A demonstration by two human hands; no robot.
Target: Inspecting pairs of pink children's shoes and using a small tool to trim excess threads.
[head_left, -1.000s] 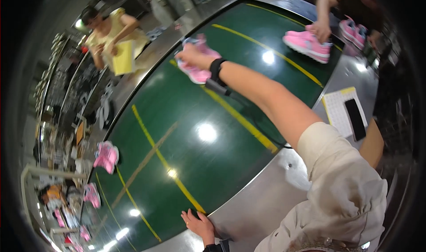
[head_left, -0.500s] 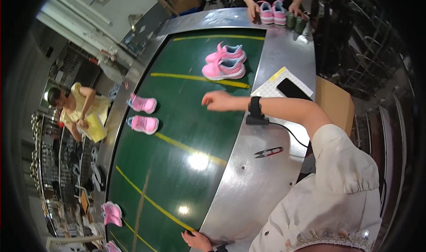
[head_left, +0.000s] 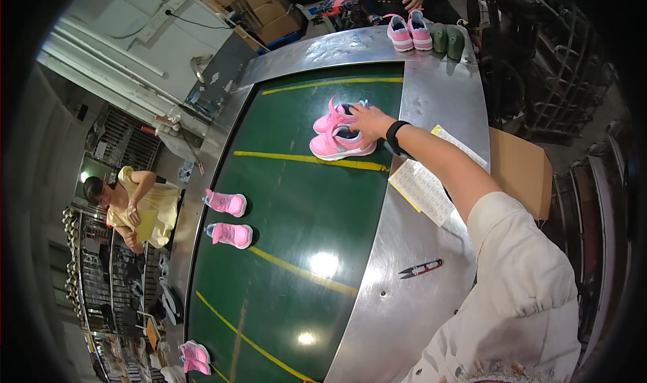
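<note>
Right now, your right hand (head_left: 369,123) is at the heel end of a pair of pink shoes (head_left: 330,144) in the upper middle of the frame, fingers spread over the openings; you touch them, but I cannot tell whether you have a firm grasp. Your left hand is out of view, so its state cannot be told. The pair stands side by side on the green belt (head_left: 290,187), just above a yellow stripe (head_left: 283,156). Two more pink shoes (head_left: 232,235) lie left of centre, and another pink pair (head_left: 195,357) sits at lower left. Beneath your forearm, printed paper (head_left: 424,189) lies on the metal table (head_left: 364,336), with snips (head_left: 421,268) lower down. At upper right stand pink shoes beside dark green rounded pieces (head_left: 447,41).
</note>
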